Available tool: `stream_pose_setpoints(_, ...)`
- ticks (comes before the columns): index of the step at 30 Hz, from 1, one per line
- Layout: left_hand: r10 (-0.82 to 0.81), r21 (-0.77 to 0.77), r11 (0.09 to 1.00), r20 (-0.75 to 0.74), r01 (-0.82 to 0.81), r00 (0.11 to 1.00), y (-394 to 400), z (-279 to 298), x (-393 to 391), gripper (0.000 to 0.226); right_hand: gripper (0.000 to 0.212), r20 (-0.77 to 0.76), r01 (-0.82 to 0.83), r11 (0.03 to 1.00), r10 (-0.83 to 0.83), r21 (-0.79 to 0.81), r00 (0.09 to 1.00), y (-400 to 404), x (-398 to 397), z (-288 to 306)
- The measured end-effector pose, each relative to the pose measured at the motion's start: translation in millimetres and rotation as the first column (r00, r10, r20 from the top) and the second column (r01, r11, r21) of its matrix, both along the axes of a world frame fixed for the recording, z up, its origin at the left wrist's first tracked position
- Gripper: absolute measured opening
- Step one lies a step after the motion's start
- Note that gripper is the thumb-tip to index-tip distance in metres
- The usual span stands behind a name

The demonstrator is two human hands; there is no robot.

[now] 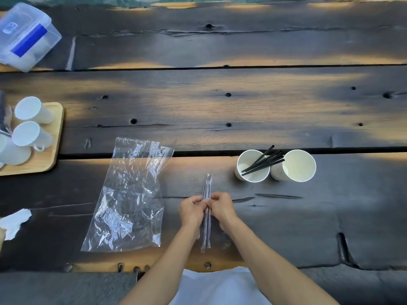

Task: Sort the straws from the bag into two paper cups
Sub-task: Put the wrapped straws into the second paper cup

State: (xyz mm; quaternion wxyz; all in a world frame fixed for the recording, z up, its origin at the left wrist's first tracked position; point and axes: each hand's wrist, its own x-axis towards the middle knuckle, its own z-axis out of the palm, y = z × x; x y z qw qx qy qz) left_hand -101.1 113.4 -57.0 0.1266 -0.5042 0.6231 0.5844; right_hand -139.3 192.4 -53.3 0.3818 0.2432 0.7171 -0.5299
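Both hands pinch the bundle of wrapped straws [206,208] at its middle: left hand [192,209] on its left side, right hand [222,206] on its right. The bundle's long axis runs near-to-far over the table [220,111]. Empty right cup [294,165] sits far-right, right hand nearer; left cup [252,166] holds black straws [264,160]; bag [130,194] lies left.

We cannot count the wrapped straws [207,190], because both hands cover their middle part. At the left edge, the tray [56,137], one white cup [11,150] and a crumpled paper [13,221] are cut off.
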Motion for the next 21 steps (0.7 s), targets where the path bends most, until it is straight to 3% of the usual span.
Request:
stream_pose_setpoints(8,0.040,0.294,0.956,-0.039,-0.027,0.998,4,12,19,0.024,0.023,0.065,0.225,0.966,-0.218,-0.125,0.974,1,8,10)
stream_pose_setpoints(13,0.104,0.443,0.896,-0.119,-0.041,0.987,8,31,26,0.026,0.022,0.222,0.358,0.863,-0.294,-0.356,0.930,-2,11,18)
stream_pose_setpoints(16,0.112,0.497,0.867,-0.167,-0.014,0.980,-3,39,26,0.026,0.015,0.192,0.241,0.854,-0.169,-0.462,0.967,7,6,27)
stream_pose_setpoints(21,-0.126,0.479,0.852,-0.200,0.209,0.972,-14,50,28,0.032,0.014,-0.055,-0.046,0.886,0.023,-0.460,0.998,20,-8,60)
